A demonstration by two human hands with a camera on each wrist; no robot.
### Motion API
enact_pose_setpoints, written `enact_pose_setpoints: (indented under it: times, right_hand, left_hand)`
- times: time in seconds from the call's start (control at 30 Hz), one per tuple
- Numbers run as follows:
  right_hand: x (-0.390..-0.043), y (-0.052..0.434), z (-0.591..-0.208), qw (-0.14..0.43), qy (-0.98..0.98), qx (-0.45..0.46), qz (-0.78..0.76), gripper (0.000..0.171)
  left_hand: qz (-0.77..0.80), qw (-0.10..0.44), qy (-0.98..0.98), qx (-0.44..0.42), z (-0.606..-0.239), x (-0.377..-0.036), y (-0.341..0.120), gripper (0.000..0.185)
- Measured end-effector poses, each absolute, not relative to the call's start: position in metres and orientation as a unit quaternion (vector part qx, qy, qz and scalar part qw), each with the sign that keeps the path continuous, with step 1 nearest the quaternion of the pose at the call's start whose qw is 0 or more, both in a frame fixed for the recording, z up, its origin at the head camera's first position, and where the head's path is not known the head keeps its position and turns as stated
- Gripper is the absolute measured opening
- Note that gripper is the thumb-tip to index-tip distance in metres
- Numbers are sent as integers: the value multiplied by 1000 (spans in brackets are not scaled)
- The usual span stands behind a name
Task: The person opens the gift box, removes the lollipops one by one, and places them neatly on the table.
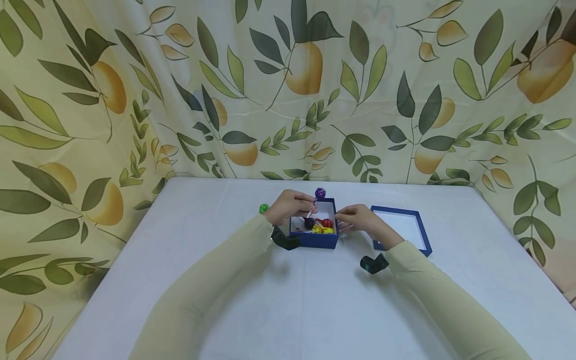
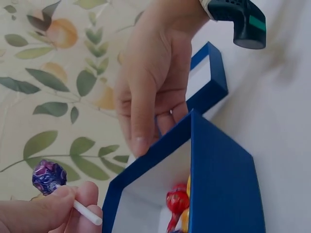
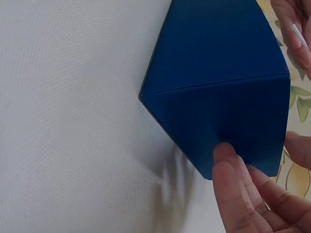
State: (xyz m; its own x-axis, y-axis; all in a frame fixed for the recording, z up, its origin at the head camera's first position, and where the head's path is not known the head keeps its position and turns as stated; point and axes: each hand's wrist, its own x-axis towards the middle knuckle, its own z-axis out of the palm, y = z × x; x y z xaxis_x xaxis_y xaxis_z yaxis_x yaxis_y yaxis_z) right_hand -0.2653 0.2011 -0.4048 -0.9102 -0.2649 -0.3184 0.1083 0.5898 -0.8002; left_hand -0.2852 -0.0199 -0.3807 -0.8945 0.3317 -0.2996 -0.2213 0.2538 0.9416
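My left hand pinches the white stick of a purple-wrapped lollipop between thumb and fingers. Its round head points away from me, beyond the far rim of the open blue box. Inside that box lie a red lollipop, yellow lollipops and a dark one. On the box's right side, my right hand holds the wall, with fingertips against the outer face and the thumb at the rim. The left hand hides part of the box's left side.
A blue-edged lid with a white inside lies right of the box, partly behind my right hand. Just left of my left hand shows a green lollipop. A patterned curtain hangs behind the white table.
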Motion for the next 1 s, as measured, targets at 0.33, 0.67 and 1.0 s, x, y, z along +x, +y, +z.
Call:
enact_pose_setpoints:
  times: [0.33,0.67,1.0]
  right_hand:
    - [-265,201,-403,204,869,-47,-449,43]
    - [-268,204,-404,214,857,-58,-465,52]
    - [-266,198,-403,210,868,-29,-449,44]
  left_hand:
    - [634,205,745,11,-372,-285,-56,30]
    - [657,184,731,-26,-375,-286,-99,34]
    - [654,170,734,-62,-391,-283,-131,37]
